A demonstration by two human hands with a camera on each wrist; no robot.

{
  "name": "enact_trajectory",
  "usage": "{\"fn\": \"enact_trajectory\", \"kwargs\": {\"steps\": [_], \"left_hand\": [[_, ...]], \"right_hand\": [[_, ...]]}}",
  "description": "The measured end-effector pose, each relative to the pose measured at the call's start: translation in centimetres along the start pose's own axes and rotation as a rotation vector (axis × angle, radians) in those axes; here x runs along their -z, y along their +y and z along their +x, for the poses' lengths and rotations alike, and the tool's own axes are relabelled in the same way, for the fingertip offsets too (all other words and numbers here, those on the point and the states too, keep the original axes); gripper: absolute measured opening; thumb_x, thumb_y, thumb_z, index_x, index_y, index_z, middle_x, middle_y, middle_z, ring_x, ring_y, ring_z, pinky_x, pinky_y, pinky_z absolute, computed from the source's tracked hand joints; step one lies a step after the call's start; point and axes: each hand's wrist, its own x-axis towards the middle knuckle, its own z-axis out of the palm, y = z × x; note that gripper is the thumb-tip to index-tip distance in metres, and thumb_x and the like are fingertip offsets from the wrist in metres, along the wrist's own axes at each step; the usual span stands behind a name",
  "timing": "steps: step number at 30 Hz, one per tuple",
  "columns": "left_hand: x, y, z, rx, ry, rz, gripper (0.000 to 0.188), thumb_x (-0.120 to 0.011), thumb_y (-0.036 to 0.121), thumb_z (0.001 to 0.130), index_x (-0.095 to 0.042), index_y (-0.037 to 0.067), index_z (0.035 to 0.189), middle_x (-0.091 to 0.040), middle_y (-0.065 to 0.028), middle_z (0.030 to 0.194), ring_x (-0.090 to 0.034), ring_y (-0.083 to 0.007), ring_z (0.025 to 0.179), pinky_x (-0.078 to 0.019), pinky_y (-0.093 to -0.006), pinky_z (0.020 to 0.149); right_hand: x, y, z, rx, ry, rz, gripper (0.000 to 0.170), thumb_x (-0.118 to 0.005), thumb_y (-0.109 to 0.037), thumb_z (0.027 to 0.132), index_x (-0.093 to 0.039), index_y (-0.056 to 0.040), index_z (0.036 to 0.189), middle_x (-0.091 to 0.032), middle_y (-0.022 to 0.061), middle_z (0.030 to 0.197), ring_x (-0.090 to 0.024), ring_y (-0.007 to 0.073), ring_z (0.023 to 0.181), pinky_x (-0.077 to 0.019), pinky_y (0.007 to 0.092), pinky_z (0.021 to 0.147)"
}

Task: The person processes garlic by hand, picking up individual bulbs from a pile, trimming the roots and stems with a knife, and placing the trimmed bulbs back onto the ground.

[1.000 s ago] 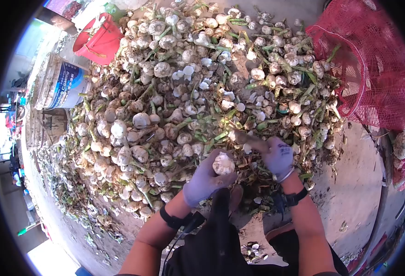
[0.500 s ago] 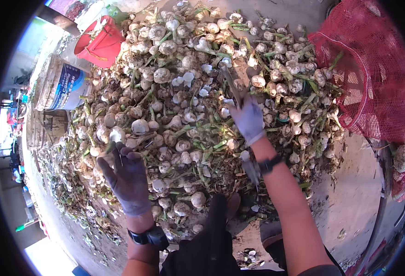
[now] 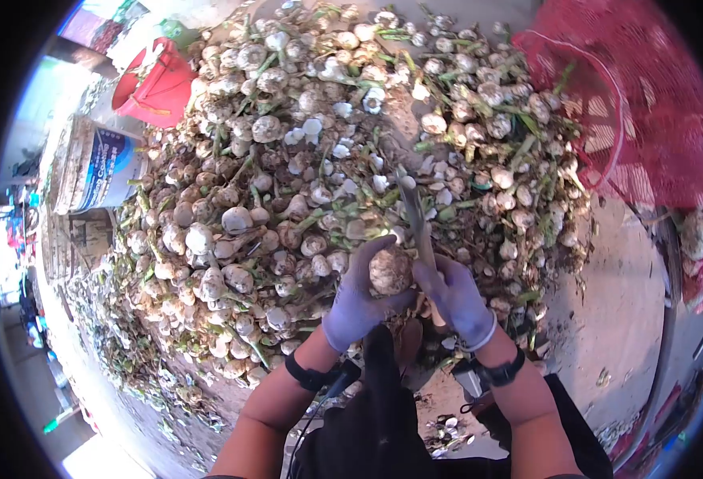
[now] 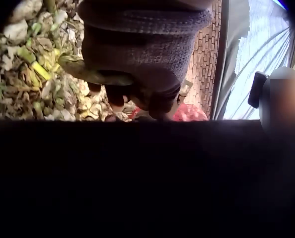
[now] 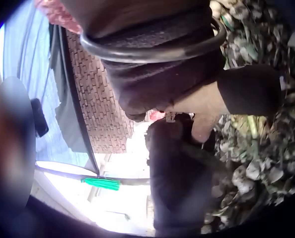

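Note:
In the head view my gloved left hand (image 3: 357, 307) cups a dirt-flecked garlic bulb (image 3: 390, 271) low over the heap, fingers round its left side and thumb under it. Close on its right, my gloved right hand (image 3: 457, 302) grips a knife (image 3: 417, 219) with a narrow dark blade angled up and away from me. The knife's pale wooden handle (image 5: 194, 100) shows in the right wrist view, partly covered by fingers. A green stalk (image 4: 95, 74) shows beside the left glove in the left wrist view; the bulb is mostly hidden there.
A broad heap of garlic bulbs (image 3: 264, 128) with stalks spreads before me. At the back left stand a red bucket (image 3: 160, 88) and a white-and-blue paint bucket (image 3: 108, 168). A red mesh sack (image 3: 655, 104) lies at the right. Scraps litter the floor (image 3: 615, 319).
A whitish bulb left my left hand at the left of the heap; that hand came back to the middle with a dirtier bulb. My right hand drew the knife back toward me, beside it.

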Motion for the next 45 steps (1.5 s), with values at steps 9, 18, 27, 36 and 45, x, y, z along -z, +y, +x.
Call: {"fn": "enact_trajectory", "kwargs": {"steps": [9, 18, 27, 36, 45], "left_hand": [[-4.3, -3.4, -5.1, 0.271, -0.263, -0.509, 0.076, -0.082, 0.017, 0.075, -0.036, 0.008, 0.134, -0.057, -0.0068, 0.111, -0.057, -0.0138, 0.099, -0.0496, -0.0294, 0.085], [-2.4, -0.8, -6.1, 0.014, -0.392, -0.059, 0.08, -0.089, 0.013, 0.065, -0.044, 0.002, 0.13, -0.058, -0.0046, 0.114, -0.057, -0.0109, 0.101, -0.05, -0.0273, 0.085], [-5.8, 1.6, -7.8, 0.168, 0.221, -0.77, 0.046, -0.073, -0.001, 0.08, -0.051, 0.005, 0.119, -0.062, -0.0027, 0.099, -0.062, -0.0142, 0.092, -0.0527, -0.0261, 0.078], [3.9, 1.7, -8.9, 0.102, 0.327, -0.843, 0.022, -0.054, 0.031, 0.099, -0.062, 0.011, 0.104, -0.066, -0.002, 0.096, -0.062, -0.0128, 0.091, -0.0499, -0.0284, 0.084], [-8.1, -0.6, -6.4, 0.06, -0.445, -0.358, 0.08, -0.08, 0.006, 0.072, -0.038, 0.007, 0.14, -0.049, -0.0116, 0.132, -0.053, -0.0208, 0.117, -0.043, -0.0358, 0.102]], "right_hand": [[0.2, 1.9, -10.4, 0.514, 0.285, -1.023, 0.035, -0.069, -0.023, 0.06, -0.056, -0.0051, 0.087, -0.057, 0.0131, 0.085, -0.062, 0.0329, 0.075, -0.0495, 0.0407, 0.063], [5.6, 12.5, -11.2, 0.113, 0.788, -0.696, 0.022, -0.063, -0.021, 0.078, -0.063, -0.0003, 0.084, -0.063, 0.0207, 0.074, -0.064, 0.0348, 0.07, -0.0501, 0.0414, 0.064], [-3.7, 11.1, -10.9, -0.069, 0.312, 0.094, 0.034, -0.065, -0.031, 0.084, -0.065, 0.0027, 0.09, -0.064, 0.0078, 0.07, -0.062, 0.0197, 0.063, -0.05, 0.0341, 0.062], [8.3, 18.4, -6.2, -0.149, 1.061, -0.871, 0.042, -0.075, -0.029, 0.073, -0.058, 0.0004, 0.099, -0.058, 0.02, 0.103, -0.062, 0.0392, 0.092, -0.0526, 0.0446, 0.08], [0.3, 6.0, -14.7, -0.035, 0.207, 0.605, 0.035, -0.067, -0.031, 0.089, -0.06, 0.0017, 0.101, -0.066, 0.0082, 0.076, -0.067, 0.0194, 0.073, -0.0509, 0.0297, 0.06]]}}
